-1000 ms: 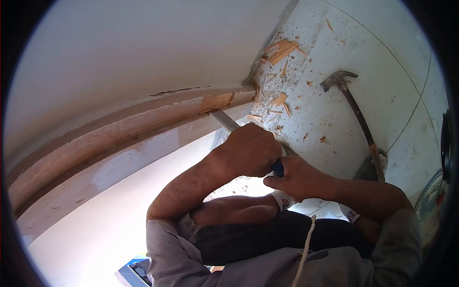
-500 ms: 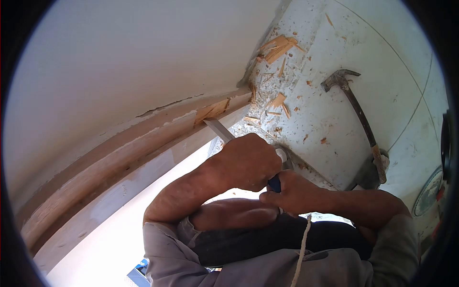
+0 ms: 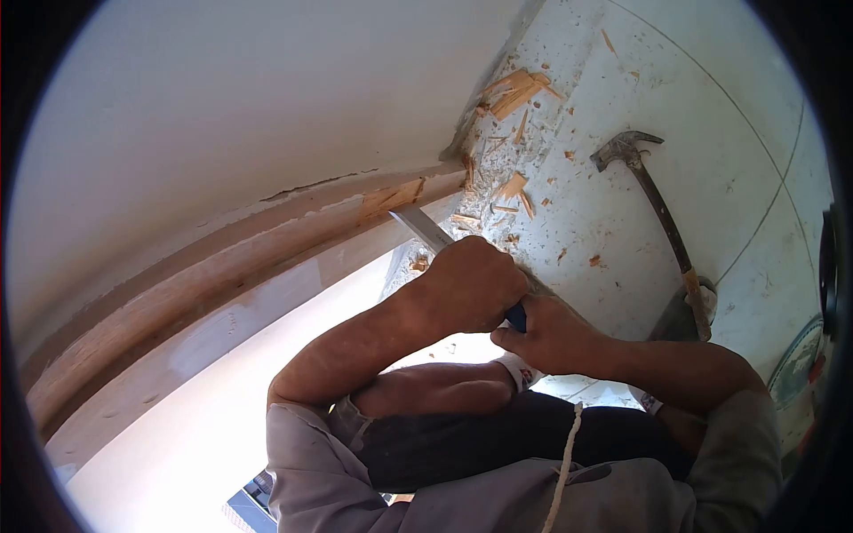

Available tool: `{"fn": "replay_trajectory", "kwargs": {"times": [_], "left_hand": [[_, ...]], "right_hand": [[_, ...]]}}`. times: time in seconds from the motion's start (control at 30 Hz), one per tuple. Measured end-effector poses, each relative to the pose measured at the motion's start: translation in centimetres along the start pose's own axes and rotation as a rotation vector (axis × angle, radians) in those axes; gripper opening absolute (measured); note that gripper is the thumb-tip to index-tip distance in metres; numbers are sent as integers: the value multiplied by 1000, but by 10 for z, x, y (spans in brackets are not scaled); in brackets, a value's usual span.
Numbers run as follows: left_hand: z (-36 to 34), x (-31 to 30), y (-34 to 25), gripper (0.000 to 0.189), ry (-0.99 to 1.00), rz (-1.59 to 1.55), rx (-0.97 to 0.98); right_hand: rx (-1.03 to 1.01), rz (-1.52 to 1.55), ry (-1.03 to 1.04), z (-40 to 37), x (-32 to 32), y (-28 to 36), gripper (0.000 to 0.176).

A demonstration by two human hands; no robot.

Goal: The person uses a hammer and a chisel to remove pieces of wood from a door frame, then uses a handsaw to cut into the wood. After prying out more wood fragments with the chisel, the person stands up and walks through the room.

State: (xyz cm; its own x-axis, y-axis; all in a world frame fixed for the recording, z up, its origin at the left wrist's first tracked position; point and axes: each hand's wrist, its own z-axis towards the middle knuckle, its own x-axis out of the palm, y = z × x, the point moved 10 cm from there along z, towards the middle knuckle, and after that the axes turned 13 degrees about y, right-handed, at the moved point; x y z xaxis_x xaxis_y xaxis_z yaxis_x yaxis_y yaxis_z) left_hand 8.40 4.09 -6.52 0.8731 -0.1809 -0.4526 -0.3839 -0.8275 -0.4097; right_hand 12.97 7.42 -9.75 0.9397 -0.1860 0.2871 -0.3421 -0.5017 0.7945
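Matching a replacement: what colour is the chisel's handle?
The chisel's handle, mostly covered, shows dark blue in the head view.

You wear a greyish shirt (image 3: 484,502) with sleeves (image 3: 306,457) ending near the elbows, dark legwear (image 3: 498,444), and white socks (image 3: 521,369) with red marking; one pale cord (image 3: 566,462) hangs in front.

No text is legible; the sock (image 3: 514,362) bears an unreadable mark (image 3: 528,375).

From my remote station I see a silver-grey flat metal blade (image 3: 423,228) with a dark-blue handle (image 3: 515,317), a pinkish-brown wooden frame (image 3: 231,264) patched orange-tan, tan wood splinters (image 3: 513,186), a grey-headed, dark-shafted claw hammer (image 3: 663,211), and whitish tiled floor (image 3: 729,160) crossed by dark lines (image 3: 783,180).
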Motion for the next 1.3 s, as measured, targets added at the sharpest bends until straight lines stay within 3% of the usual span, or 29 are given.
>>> {"fn": "replay_trajectory", "kwargs": {"times": [0.37,0.43,0.67,0.73,0.83,1.13,1.3], "left_hand": [[2,8,9,7,-1,-34,-5],[2,9,11,7,-14,-30,-5],[2,-5,13,8,-51,-82,3],[6,1,16,8,-11,-74,-4],[10,6,19,9,69,-95,-17],[15,9,19,9,140,-130,61],[7,4,18,8,119,-83,54]], "right_hand": [[-12,-25,29,11,1,-2,45],[51,-49,45,13,1,-8,38],[301,7,243,4,-7,-12,36],[151,-109,124,16,-8,-13,35],[131,-92,149,19,-6,-18,35],[311,-39,214,20,-7,-24,33],[178,-24,177,14,-4,-5,38]]}}
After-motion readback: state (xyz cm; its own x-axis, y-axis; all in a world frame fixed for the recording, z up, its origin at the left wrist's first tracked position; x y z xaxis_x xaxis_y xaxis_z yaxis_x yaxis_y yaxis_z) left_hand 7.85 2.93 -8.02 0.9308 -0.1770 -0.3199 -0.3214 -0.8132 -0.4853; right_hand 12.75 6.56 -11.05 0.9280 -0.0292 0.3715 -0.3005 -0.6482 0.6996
